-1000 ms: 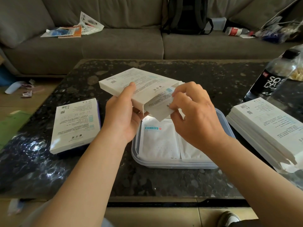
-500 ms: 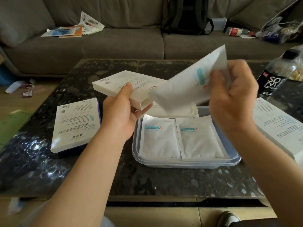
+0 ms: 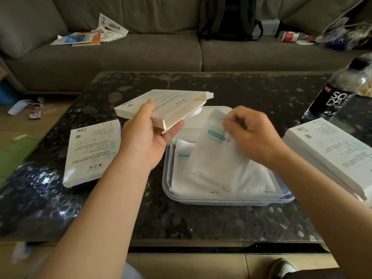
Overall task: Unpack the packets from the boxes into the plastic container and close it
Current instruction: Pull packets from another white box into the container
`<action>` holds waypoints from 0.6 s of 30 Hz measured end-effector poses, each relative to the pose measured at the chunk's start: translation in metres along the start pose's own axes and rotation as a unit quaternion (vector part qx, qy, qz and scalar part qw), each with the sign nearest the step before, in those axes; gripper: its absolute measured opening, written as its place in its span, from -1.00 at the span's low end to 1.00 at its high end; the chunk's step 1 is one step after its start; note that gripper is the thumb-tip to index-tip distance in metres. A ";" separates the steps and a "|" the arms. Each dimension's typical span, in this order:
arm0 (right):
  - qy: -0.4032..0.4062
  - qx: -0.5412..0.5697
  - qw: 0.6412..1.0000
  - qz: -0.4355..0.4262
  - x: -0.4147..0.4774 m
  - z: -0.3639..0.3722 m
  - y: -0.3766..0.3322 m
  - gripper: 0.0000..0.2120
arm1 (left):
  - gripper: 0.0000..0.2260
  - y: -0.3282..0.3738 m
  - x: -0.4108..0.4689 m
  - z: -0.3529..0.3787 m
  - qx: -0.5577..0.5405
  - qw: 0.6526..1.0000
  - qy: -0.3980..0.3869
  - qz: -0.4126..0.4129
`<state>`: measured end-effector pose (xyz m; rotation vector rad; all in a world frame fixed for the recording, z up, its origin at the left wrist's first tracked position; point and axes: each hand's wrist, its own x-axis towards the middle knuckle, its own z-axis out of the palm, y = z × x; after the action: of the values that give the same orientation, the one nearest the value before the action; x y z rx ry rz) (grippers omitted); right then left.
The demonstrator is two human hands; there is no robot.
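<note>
While your left grip [image 3: 149,137] clamps the open box [image 3: 161,105], your right grip [image 3: 253,135] pinches a packet [image 3: 213,158].
That packet hangs tilted below your right grip, its lower end touching other packets [image 3: 184,156] inside the plastic container [image 3: 221,200] on the worktop [image 3: 201,222].

Sofa [image 3: 141,53]: grey fabric, spans the far side behind the table, seam between two seat cushions.
Coffee table [image 3: 221,222]: dark speckled stone top, glossy; pale worn patches along the far edge, bright reflected light at the near left corner.
Floor [image 3: 181,264]: pale tan, showing left of the table and below its near edge.
On the sofa: black backpack [image 3: 229,19] upright against the backrest; loose printed papers [image 3: 90,33] on the left seat; red-labelled bottle [image 3: 289,36] lying on the right seat.
On the floor, left: green sheet [image 3: 12,154], wrapper scraps [image 3: 30,109].
On the table, far right: soda bottle [image 3: 338,93], upright.
</note>
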<state>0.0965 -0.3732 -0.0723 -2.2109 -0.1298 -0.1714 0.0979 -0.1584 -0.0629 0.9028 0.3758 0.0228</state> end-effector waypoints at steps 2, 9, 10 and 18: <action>-0.036 -0.036 0.999 -0.006 0.000 0.010 0.001 -0.88 | -0.63 0.000 0.000 0.000 0.000 1.000 -0.003 -0.002; -0.063 -0.159 0.984 -0.058 0.001 0.026 0.005 -0.69 | -0.66 0.001 0.000 0.000 0.010 1.000 0.000 -0.001; -0.053 -0.170 0.981 -0.074 0.002 0.026 0.006 -0.71 | -0.67 0.001 0.000 0.000 0.010 1.000 0.001 0.000; 0.095 -0.260 0.936 -0.219 0.002 0.034 0.012 -0.78 | -0.67 0.000 -0.001 0.003 0.020 1.000 0.001 0.008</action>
<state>0.1034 -0.3529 -0.1019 -2.6429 -0.5219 -0.7386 0.0977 -0.1606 -0.0611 0.9455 0.3713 0.0310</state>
